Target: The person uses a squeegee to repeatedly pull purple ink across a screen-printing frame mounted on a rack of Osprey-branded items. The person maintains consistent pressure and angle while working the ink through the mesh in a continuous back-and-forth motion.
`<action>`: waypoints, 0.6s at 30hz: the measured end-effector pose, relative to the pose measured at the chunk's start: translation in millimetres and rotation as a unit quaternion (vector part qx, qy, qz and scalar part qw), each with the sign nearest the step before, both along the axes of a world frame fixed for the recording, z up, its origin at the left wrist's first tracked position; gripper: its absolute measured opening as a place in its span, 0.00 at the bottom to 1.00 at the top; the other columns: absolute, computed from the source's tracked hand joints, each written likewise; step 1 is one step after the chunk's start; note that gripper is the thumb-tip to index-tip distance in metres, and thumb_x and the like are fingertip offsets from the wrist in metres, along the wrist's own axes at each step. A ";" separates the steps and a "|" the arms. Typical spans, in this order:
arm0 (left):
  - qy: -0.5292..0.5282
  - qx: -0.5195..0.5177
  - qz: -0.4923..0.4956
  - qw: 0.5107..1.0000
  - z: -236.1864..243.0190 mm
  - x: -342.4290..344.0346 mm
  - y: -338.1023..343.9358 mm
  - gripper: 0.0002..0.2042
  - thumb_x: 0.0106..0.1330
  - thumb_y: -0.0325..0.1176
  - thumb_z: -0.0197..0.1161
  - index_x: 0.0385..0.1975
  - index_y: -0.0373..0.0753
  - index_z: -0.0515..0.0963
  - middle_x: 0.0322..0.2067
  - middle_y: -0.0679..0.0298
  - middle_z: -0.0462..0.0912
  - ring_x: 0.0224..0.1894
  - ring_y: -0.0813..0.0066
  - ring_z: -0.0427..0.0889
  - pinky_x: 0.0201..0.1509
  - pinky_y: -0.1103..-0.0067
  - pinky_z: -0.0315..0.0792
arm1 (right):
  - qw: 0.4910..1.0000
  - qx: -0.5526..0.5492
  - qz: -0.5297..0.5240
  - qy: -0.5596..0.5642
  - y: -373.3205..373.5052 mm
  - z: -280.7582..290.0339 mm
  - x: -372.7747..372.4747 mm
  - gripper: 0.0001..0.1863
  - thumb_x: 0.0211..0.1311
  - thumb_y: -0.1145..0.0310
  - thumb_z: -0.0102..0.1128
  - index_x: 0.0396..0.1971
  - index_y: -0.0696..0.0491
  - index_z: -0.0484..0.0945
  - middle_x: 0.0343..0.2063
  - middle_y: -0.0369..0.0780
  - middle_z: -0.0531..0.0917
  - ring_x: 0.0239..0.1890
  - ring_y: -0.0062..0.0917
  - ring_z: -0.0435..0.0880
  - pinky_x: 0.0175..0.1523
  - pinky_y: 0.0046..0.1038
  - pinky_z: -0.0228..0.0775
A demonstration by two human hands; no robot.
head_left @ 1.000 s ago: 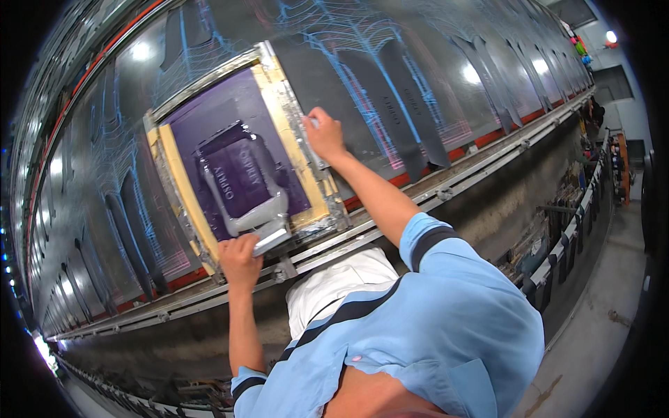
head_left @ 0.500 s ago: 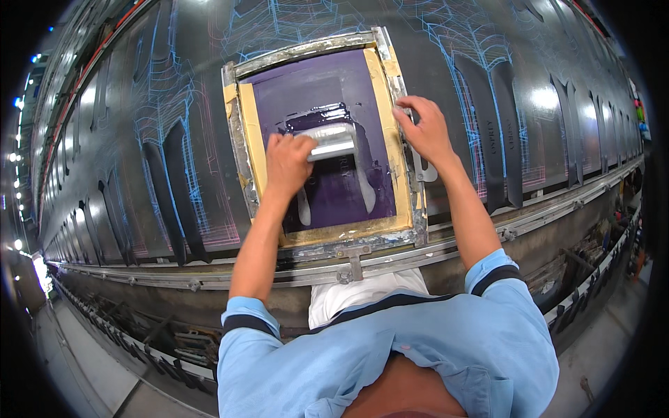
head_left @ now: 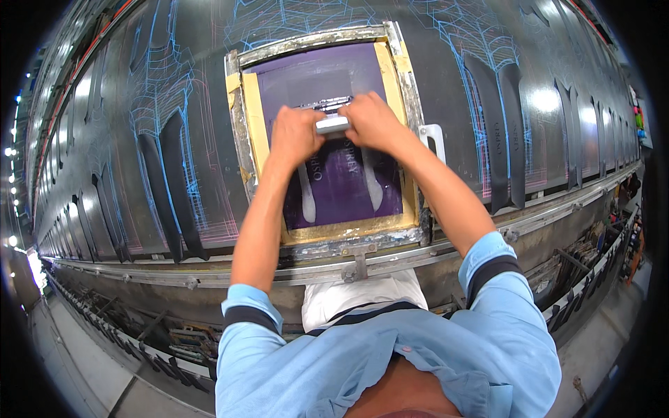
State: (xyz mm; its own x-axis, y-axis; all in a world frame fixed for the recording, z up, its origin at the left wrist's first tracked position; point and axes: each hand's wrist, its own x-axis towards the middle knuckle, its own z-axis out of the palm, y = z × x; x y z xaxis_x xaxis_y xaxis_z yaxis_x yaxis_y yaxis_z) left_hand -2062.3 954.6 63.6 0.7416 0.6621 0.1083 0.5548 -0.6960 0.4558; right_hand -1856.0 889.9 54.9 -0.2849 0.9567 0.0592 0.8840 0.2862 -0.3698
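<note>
A silver-handled squeegee [head_left: 332, 125] is gripped by my left hand [head_left: 296, 132] and my right hand [head_left: 369, 122], one at each side, over the middle of a purple mesh screen [head_left: 293, 76]. Dark glossy ink [head_left: 327, 104] lies just beyond the squeegee. Pale lettering and two whitish streaks show on the mesh nearer my body. The screen's worn metal frame [head_left: 306, 38], lined with yellow tape [head_left: 385, 70], sits on the long dark printing table [head_left: 202, 83]. What lies under the screen is hidden.
Dark cut panels [head_left: 168, 181] with blue and pink line patterns run along the table to both sides. A white handle-like piece [head_left: 435, 139] is beside the frame's right. A metal rail [head_left: 578, 205] follows the near edge, with racks and slats [head_left: 174, 355] below.
The view has swung round and levelled. My left hand and the squeegee have moved from the near end toward the screen's far part. My right hand has left the frame's side and joined the squeegee.
</note>
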 end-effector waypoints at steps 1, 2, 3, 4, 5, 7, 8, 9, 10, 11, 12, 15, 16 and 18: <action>-0.018 -0.004 -0.003 1.000 -3.2 -6.5 -22.6 0.13 0.42 0.28 0.75 0.30 0.43 0.85 0.28 0.57 0.85 0.35 0.54 0.84 0.42 0.63 0.70 | 1.000 0.021 0.005 -0.007 -24.3 0.5 -6.5 0.10 0.49 0.66 0.72 0.31 0.52 0.83 0.30 0.43 0.86 0.41 0.40 0.84 0.53 0.40 0.70; -0.011 -0.005 -0.012 1.000 -6.3 -12.6 -51.3 0.13 0.41 0.27 0.75 0.30 0.44 0.85 0.27 0.58 0.85 0.34 0.55 0.84 0.41 0.64 0.69 | 1.000 0.019 0.002 0.008 -56.5 3.1 -13.4 0.10 0.48 0.67 0.72 0.30 0.52 0.82 0.29 0.42 0.85 0.41 0.38 0.84 0.53 0.39 0.70; -0.007 -0.005 -0.023 1.000 -7.6 -18.9 -81.2 0.13 0.41 0.27 0.75 0.29 0.44 0.85 0.27 0.59 0.85 0.33 0.57 0.83 0.40 0.65 0.68 | 1.000 0.019 -0.002 0.019 -88.8 7.0 -20.5 0.10 0.46 0.68 0.72 0.29 0.51 0.81 0.29 0.41 0.85 0.41 0.37 0.83 0.52 0.39 0.69; -0.014 -0.011 -0.020 1.000 -4.9 -24.9 -109.8 0.13 0.41 0.27 0.75 0.29 0.45 0.85 0.27 0.61 0.85 0.33 0.59 0.83 0.40 0.66 0.67 | 1.000 0.005 0.002 0.023 -114.9 8.5 -27.0 0.10 0.46 0.68 0.73 0.30 0.51 0.81 0.29 0.40 0.85 0.42 0.37 0.83 0.52 0.38 0.69; -0.016 -0.015 -0.009 1.000 -1.3 -31.7 -128.6 0.12 0.41 0.28 0.75 0.29 0.45 0.85 0.27 0.62 0.85 0.33 0.62 0.83 0.41 0.67 0.66 | 0.999 -0.007 0.015 0.031 -129.3 8.5 -33.3 0.11 0.46 0.68 0.73 0.30 0.50 0.80 0.29 0.40 0.84 0.43 0.36 0.83 0.52 0.38 0.69; 0.000 -0.027 -0.009 1.000 4.9 -33.9 -130.4 0.12 0.42 0.28 0.75 0.30 0.45 0.85 0.28 0.63 0.86 0.35 0.63 0.83 0.43 0.67 0.66 | 0.998 -0.038 0.011 0.046 -133.2 10.4 -32.5 0.13 0.45 0.68 0.73 0.31 0.50 0.78 0.30 0.40 0.83 0.42 0.37 0.82 0.52 0.39 0.68; 0.007 -0.032 -0.011 0.999 8.8 -32.8 -126.8 0.12 0.42 0.28 0.75 0.30 0.45 0.85 0.29 0.64 0.86 0.36 0.63 0.83 0.44 0.67 0.66 | 0.997 -0.052 0.008 0.052 -131.6 11.9 -32.0 0.15 0.44 0.68 0.74 0.31 0.50 0.77 0.30 0.40 0.83 0.42 0.38 0.81 0.51 0.40 0.67; 0.011 -0.019 -0.012 1.000 11.4 -31.1 -117.2 0.13 0.43 0.28 0.75 0.30 0.45 0.85 0.29 0.64 0.86 0.36 0.63 0.83 0.44 0.67 0.66 | 0.998 -0.036 0.007 0.046 -123.4 12.7 -30.5 0.14 0.44 0.68 0.73 0.31 0.50 0.78 0.29 0.40 0.83 0.41 0.38 0.82 0.51 0.40 0.68; 0.012 -0.003 -0.014 1.000 12.9 -26.0 -98.4 0.13 0.43 0.27 0.75 0.31 0.45 0.86 0.29 0.63 0.87 0.36 0.63 0.84 0.45 0.67 0.65 | 0.999 -0.018 0.005 0.037 -105.2 13.9 -24.0 0.13 0.45 0.68 0.73 0.31 0.50 0.79 0.29 0.40 0.84 0.40 0.38 0.83 0.50 0.41 0.69; 0.014 0.009 -0.016 1.000 12.6 -20.7 -79.3 0.13 0.43 0.27 0.75 0.31 0.45 0.86 0.30 0.63 0.87 0.36 0.62 0.84 0.45 0.67 0.65 | 1.000 -0.004 0.003 0.030 -86.7 13.9 -17.4 0.13 0.45 0.67 0.73 0.31 0.50 0.79 0.29 0.41 0.85 0.39 0.38 0.84 0.49 0.41 0.70; 0.016 0.018 -0.019 1.000 9.8 -13.5 -55.6 0.13 0.44 0.28 0.75 0.32 0.45 0.86 0.31 0.62 0.87 0.36 0.61 0.84 0.45 0.66 0.66 | 1.000 0.008 -0.001 0.015 -64.3 12.5 -8.5 0.12 0.46 0.67 0.73 0.31 0.50 0.80 0.29 0.42 0.85 0.39 0.40 0.85 0.48 0.42 0.71; 0.060 0.036 -0.003 0.998 13.4 7.1 6.9 0.12 0.46 0.30 0.75 0.33 0.44 0.87 0.31 0.60 0.88 0.37 0.58 0.85 0.45 0.65 0.67 | 1.000 -0.016 0.001 0.011 9.2 9.9 9.8 0.11 0.49 0.65 0.71 0.32 0.51 0.83 0.29 0.45 0.87 0.38 0.46 0.87 0.46 0.46 0.75; 0.068 0.032 -0.004 0.997 10.8 11.8 18.7 0.12 0.47 0.31 0.75 0.34 0.46 0.88 0.30 0.59 0.88 0.36 0.58 0.85 0.45 0.65 0.68 | 0.999 -0.052 -0.009 0.013 22.4 10.6 13.4 0.10 0.49 0.65 0.72 0.32 0.51 0.84 0.30 0.47 0.87 0.38 0.47 0.87 0.47 0.47 0.77; 0.086 0.026 -0.004 0.996 7.6 14.7 35.2 0.12 0.49 0.34 0.76 0.36 0.48 0.89 0.28 0.58 0.88 0.35 0.57 0.86 0.46 0.65 0.69 | 0.998 -0.062 -0.016 0.006 37.4 8.2 14.9 0.11 0.49 0.64 0.73 0.32 0.52 0.84 0.30 0.47 0.87 0.38 0.47 0.87 0.47 0.47 0.77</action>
